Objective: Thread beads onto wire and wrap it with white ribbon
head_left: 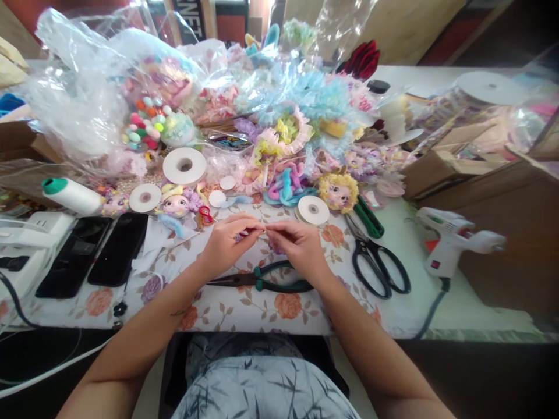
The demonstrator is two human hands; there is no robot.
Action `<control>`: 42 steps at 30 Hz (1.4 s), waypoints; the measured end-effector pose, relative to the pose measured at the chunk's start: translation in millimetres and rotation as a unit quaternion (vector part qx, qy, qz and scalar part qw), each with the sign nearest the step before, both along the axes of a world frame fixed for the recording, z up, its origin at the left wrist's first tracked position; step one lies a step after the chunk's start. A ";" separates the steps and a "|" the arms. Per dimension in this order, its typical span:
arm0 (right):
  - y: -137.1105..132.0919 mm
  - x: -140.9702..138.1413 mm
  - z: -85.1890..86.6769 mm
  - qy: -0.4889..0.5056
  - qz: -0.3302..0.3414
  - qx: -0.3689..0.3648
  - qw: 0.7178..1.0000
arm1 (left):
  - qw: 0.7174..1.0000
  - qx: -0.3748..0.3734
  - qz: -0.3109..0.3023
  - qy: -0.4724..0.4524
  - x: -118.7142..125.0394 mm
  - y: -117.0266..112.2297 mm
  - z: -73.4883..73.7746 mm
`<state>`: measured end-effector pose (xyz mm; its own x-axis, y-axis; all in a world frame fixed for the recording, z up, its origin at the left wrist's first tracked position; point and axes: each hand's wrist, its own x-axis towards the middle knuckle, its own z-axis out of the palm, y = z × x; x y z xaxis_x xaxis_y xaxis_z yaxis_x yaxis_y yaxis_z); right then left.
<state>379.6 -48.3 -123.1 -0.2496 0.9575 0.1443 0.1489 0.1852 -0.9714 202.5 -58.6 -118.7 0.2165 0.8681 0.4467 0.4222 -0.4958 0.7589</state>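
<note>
My left hand point(227, 241) and my right hand point(299, 244) meet above the flowered tablecloth point(244, 308), fingertips pinched together on a tiny piece I cannot make out. Both hands are closed in a pinch. Green-handled pliers point(266, 280) lie flat on the cloth just under my wrists. A small doll head with pink hair point(177, 203) rests to the left of my left hand. A yellow-haired doll head point(338, 192) sits beyond my right hand.
Black scissors point(378, 265) and a white glue gun point(452, 238) lie to the right. Two black phones point(94, 250) and a white thread spool point(72, 195) lie left. White ribbon rolls point(184, 166) and bags of colourful craft pieces point(279, 110) fill the back.
</note>
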 end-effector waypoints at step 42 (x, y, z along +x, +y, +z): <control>-6.8 -10.6 2.5 0.065 -0.032 -0.021 0.997 | 0.981 -0.116 -0.039 -0.149 6.8 -2.5 -1.6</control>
